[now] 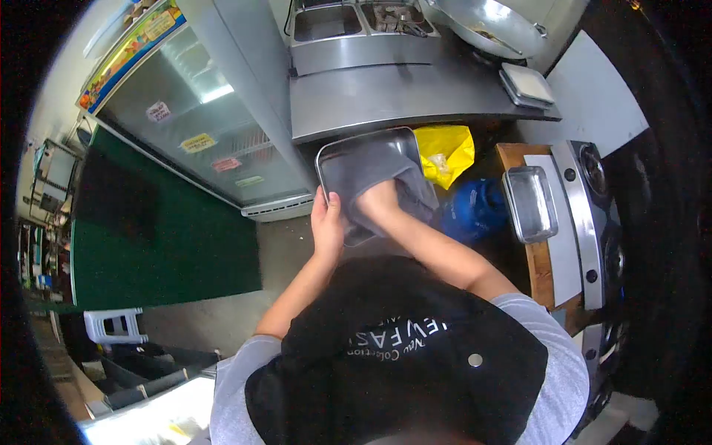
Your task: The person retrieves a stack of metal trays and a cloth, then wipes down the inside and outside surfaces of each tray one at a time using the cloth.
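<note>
- A tall glass-fronted refrigerator (185,133) stands at the far left, paper notes on its door.
- A dark green panel (170,237) spreads over the left, just nearer than the refrigerator.
- A stainless steel counter (363,100) runs across the far side, to the right of the refrigerator.
- A stove (586,215) with round burners lines the right side.
- A steel unit with two basins (360,52) sits on the far part of the counter.
- A large wok (493,30) rests at the counter's far right, an implement lying in it.
- A blue container (475,211), partly in shadow, stands to the right of the hands, below the counter's level.
- A rectangular metal pan (356,144) is in front of the person, tilted, just on the near side of the counter.
- A gray cloth (411,182) lies bunched in the pan, part of it lapping over the right rim.
- A yellow bag (452,141) shows just to the right of the pan, near the counter's edge.
- A shallow rectangular dish (530,204) rests at the right, between the blue container and the stove.
- The right hand (378,199) presses into the cloth inside the pan; its fingertips are hidden, so I cannot tell whether they clench the fabric.
- The left hand (326,216) grips the pan's left side, thumb at the rim.
</note>
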Available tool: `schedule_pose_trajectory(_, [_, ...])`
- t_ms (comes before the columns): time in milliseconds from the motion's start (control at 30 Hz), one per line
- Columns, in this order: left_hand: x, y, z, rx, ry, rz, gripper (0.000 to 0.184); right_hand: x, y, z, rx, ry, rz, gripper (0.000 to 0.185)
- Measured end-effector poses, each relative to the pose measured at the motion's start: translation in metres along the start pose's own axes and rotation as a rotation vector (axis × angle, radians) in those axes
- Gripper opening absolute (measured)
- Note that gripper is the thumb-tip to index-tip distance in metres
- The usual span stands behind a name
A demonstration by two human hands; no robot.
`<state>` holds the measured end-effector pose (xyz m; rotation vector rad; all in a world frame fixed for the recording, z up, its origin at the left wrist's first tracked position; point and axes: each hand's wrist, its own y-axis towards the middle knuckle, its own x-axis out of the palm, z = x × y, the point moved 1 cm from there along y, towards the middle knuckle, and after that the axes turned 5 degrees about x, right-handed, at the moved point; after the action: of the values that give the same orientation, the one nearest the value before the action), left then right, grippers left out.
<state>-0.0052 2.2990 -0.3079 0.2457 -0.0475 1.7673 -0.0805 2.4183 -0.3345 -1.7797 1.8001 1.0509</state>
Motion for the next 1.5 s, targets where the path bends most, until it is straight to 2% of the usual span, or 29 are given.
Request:
schedule_pose_trajectory(33, [-0.011, 0.006, 0.003, -0.046, 0.036, -0.006, 0.04, 0.008, -0.008, -0.025, -0.23, 0.004, 0.079, 0.025])
schedule_pose_trajectory(67, [-0.022, 0.011, 0.001, -0.053, 0.037, -0.02, 0.04, 0.023, -0.013, -0.04, -0.324, 0.091, 0.056, 0.027])
schedule_pose_trajectory(133, [-0.042, 0.025, -0.005, -0.012, -0.105, -0.028, 0.04, 0.018, -0.014, -0.072, -0.245, 0.214, -0.112, 0.03])
schedule_pose_trajectory(200, [-0.057, 0.03, -0.002, -0.031, -0.103, -0.055, 0.043, 0.011, -0.001, -0.081, -0.196, 0.158, -0.105, 0.034])
schedule_pose_trajectory(267, [-0.064, 0.033, 0.006, 0.044, -0.075, -0.014, 0.047, 0.021, 0.011, -0.066, -0.145, 0.1, -0.111, 0.038])
schedule_pose_trajectory(333, [-0.08, 0.037, -0.001, 0.035, -0.142, -0.079, 0.052, 0.04, 0.016, -0.033, -0.169, -0.018, 0.197, 0.039])
schedule_pose_trajectory(400, [-0.083, 0.036, 0.007, 0.117, -0.065, -0.126, 0.05, 0.036, 0.02, -0.014, -0.195, -0.143, 0.285, 0.03])
schedule_pose_trajectory(467, [-0.081, 0.034, 0.012, 0.128, -0.135, -0.134, 0.055, 0.033, 0.022, -0.002, -0.171, -0.23, 0.283, 0.028])
schedule_pose_trajectory(533, [-0.082, 0.032, 0.006, 0.189, -0.038, -0.115, 0.05, 0.006, 0.017, -0.009, -0.29, -0.343, 0.29, 0.024])
schedule_pose_trajectory(567, [-0.078, 0.029, 0.008, 0.245, -0.015, -0.077, 0.051, -0.002, 0.018, -0.009, -0.361, -0.266, 0.376, 0.021])
schedule_pose_trajectory(600, [-0.075, 0.029, 0.013, 0.244, -0.017, -0.076, 0.051, -0.005, 0.015, -0.007, -0.362, -0.268, 0.375, 0.021])
schedule_pose_trajectory(667, [-0.069, 0.035, 0.025, 0.32, 0.044, -0.082, 0.046, -0.007, 0.006, -0.003, -0.258, -0.473, 0.245, 0.018])
schedule_pose_trajectory(733, [-0.068, 0.041, 0.024, 0.299, 0.017, -0.065, 0.046, -0.01, 0.002, 0.002, -0.21, -0.573, 0.174, 0.017])
schedule_pose_trajectory(800, [-0.066, 0.039, 0.02, 0.249, -0.034, -0.028, 0.046, -0.016, -0.006, 0.012, -0.422, -0.17, 0.066, 0.013])
schedule_pose_trajectory(833, [-0.064, 0.038, 0.012, 0.252, -0.028, -0.001, 0.045, -0.009, -0.006, 0.03, -0.419, -0.343, -0.031, 0.014])
schedule_pose_trajectory(867, [-0.065, 0.04, 0.003, 0.26, -0.027, 0.004, 0.045, -0.009, -0.009, 0.048, -0.428, -0.342, -0.029, 0.014])
schedule_pose_trajectory(933, [-0.068, 0.043, -0.01, 0.171, -0.009, 0.072, 0.044, -0.021, -0.016, 0.074, -0.13, -0.072, -0.197, 0.014])
schedule_pose_trajectory(1000, [-0.071, 0.045, -0.003, 0.108, -0.092, 0.114, 0.043, -0.034, -0.019, 0.117, 0.009, 0.137, -0.184, 0.015])
schedule_pose_trajectory(1033, [-0.074, 0.048, 0.0, 0.101, -0.102, 0.121, 0.043, -0.045, -0.019, 0.12, -0.003, 0.135, -0.195, 0.015])
schedule_pose_trajectory(1133, [-0.075, 0.056, 0.003, 0.113, -0.117, 0.12, 0.044, -0.095, -0.025, 0.108, 0.127, 1.197, 0.038, 0.026])
schedule_pose_trajectory(1200, [-0.072, 0.058, 0.004, 0.118, -0.14, 0.076, 0.045, -0.186, -0.014, -0.015, -0.473, -0.175, 0.313, 0.013])
schedule_pose_trajectory(1233, [-0.069, 0.057, 0.006, 0.112, -0.136, 0.065, 0.045, -0.185, -0.007, -0.015, -0.517, -0.348, 0.353, 0.009])
schedule_pose_trajectory(1267, [-0.064, 0.056, 0.008, 0.069, -0.156, 0.059, 0.046, -0.186, -0.002, -0.025, -0.502, -0.351, 0.36, 0.009])
schedule_pose_trajectory(1333, [-0.053, 0.054, 0.015, 0.018, -0.171, 0.037, 0.047, -0.185, 0.009, -0.051, -0.675, -0.265, 0.437, 0.018])
schedule_pose_trajectory(1400, [-0.038, 0.05, 0.025, 0.041, -0.217, 0.035, 0.047, -0.112, 0.037, 0.023, -0.105, 0.251, -0.001, 0.023])
schedule_pose_trajectory(1467, [-0.029, 0.051, 0.036, 0.107, -0.21, -0.029, 0.047, -0.107, 0.056, -0.008, -0.385, -0.024, 0.206, 0.021])
schedule_pose_trajectory(1500, [-0.025, 0.051, 0.038, 0.171, -0.205, -0.087, 0.048, -0.091, 0.057, -0.012, -0.385, -0.022, 0.209, 0.021])
